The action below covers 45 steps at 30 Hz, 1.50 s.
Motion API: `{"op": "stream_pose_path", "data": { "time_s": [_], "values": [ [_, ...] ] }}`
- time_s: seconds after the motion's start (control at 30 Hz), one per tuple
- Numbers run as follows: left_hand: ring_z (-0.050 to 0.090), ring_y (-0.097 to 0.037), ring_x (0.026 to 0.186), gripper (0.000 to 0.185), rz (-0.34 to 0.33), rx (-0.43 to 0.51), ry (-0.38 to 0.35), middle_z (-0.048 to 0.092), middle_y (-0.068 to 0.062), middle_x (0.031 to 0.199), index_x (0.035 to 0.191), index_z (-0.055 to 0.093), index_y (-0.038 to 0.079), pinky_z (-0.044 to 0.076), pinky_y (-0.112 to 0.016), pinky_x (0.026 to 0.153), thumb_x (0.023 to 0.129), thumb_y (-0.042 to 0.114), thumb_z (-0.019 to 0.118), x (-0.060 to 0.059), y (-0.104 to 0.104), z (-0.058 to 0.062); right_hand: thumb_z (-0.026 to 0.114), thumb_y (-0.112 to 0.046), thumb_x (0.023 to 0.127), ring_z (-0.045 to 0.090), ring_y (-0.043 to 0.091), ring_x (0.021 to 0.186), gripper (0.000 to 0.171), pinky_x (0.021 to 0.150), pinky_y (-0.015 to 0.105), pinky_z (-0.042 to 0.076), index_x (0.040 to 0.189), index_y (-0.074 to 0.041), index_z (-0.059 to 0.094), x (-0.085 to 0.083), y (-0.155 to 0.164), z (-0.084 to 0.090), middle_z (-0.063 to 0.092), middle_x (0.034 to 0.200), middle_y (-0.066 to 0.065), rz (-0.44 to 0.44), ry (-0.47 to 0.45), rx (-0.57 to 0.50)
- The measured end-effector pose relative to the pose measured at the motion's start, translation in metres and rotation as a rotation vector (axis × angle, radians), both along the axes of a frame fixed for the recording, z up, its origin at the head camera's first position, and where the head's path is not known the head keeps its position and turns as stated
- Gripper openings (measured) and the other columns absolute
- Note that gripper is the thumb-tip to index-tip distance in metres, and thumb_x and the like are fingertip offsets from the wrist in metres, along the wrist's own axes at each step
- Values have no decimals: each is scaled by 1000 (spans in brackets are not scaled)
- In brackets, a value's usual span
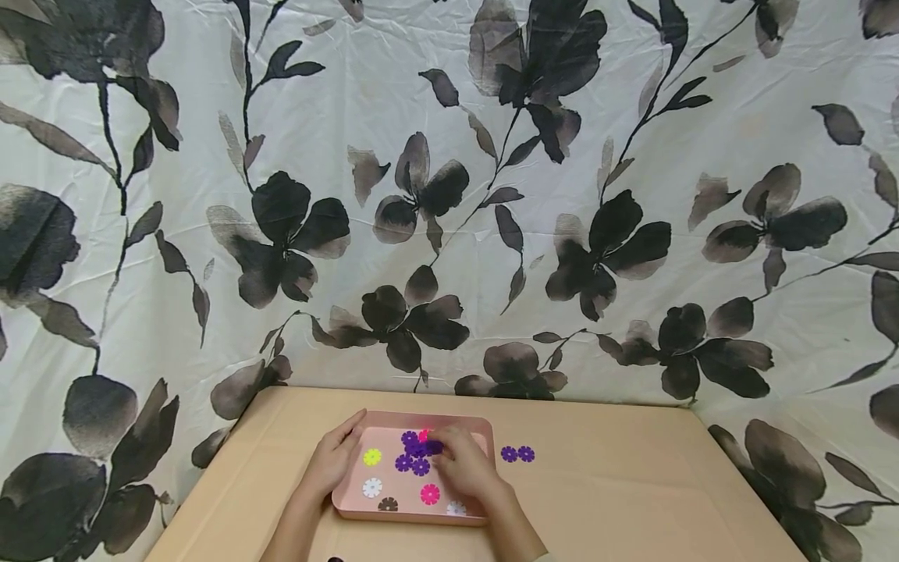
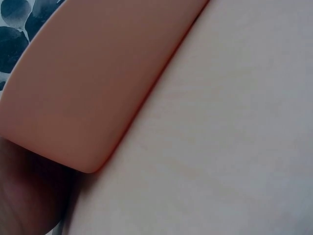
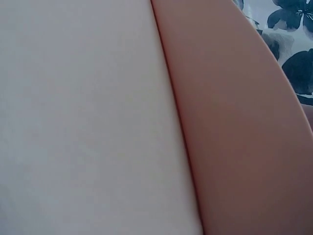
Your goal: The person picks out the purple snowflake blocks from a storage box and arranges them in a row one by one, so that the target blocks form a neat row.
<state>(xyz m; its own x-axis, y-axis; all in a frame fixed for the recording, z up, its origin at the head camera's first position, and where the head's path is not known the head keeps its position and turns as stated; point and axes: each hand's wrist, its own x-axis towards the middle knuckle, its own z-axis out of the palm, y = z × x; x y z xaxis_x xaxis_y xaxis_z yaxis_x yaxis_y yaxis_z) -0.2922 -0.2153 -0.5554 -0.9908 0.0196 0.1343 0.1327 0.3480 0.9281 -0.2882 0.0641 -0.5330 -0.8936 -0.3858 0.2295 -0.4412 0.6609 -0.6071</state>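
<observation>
A shallow pink tray (image 1: 410, 516) sits on the table, holding several small notched flower-shaped discs. My left hand (image 1: 333, 462) grips the tray's left side; in the left wrist view part of that hand (image 2: 32, 196) shows beside the tray's corner (image 2: 98, 98). Over the tray's right half, my right hand (image 1: 465, 464) pinches a purple disc (image 1: 434, 447), its fingers partly covering it. Beside those fingertips lies a cluster of purple discs (image 1: 412, 453), with a pink disc (image 1: 424, 435) behind. Only the tray's outer wall (image 3: 234, 98) and tabletop show in the right wrist view.
Inside the tray also lie a yellow disc (image 1: 372, 457), a white disc (image 1: 372, 488), a brown disc (image 1: 388, 504) and another pink disc (image 1: 430, 494). Two purple discs (image 1: 517, 453) rest on the table (image 1: 632, 484) right of the tray. A floral cloth (image 1: 435, 273) hangs behind.
</observation>
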Motion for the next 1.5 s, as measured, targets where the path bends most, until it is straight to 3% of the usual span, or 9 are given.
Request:
{"op": "stream_pose_path", "data": {
  "time_s": [0.2,0.43,0.7,1.3,1.5],
  "values": [
    [31,-38,155,45,-2,0,5,41,-14,164,157,45,8,23,-56,129,113,17,41,0,0,1,69,-10,98,59,26,125,26,112,49,51,124,-11,74,1,0,-3,69,129,3,7,-6,34],
    [32,-37,155,45,0,-2,11,42,-14,164,157,46,7,24,-55,129,113,16,43,-1,0,0,69,-1,96,54,11,99,17,91,35,57,103,-15,77,1,1,-4,62,104,-5,-15,-37,16],
    [33,-37,154,45,2,-8,7,43,-14,163,157,46,8,24,-56,129,113,16,43,0,0,0,74,-6,94,49,8,88,11,76,23,49,98,-16,74,3,2,-4,58,94,-6,-15,-68,4],
    [33,-38,154,45,-5,-16,8,42,-14,163,157,45,7,24,-56,129,113,17,42,1,-2,1,82,-2,87,51,7,81,17,70,20,47,85,-15,71,7,2,3,57,88,-3,6,-78,-19],
    [33,-38,154,45,-2,-21,8,43,-14,163,157,46,8,24,-57,129,113,18,43,2,-2,2,85,-9,86,52,2,74,13,66,16,49,83,-16,75,6,5,7,63,81,-10,43,-110,-38]
  ]
}}
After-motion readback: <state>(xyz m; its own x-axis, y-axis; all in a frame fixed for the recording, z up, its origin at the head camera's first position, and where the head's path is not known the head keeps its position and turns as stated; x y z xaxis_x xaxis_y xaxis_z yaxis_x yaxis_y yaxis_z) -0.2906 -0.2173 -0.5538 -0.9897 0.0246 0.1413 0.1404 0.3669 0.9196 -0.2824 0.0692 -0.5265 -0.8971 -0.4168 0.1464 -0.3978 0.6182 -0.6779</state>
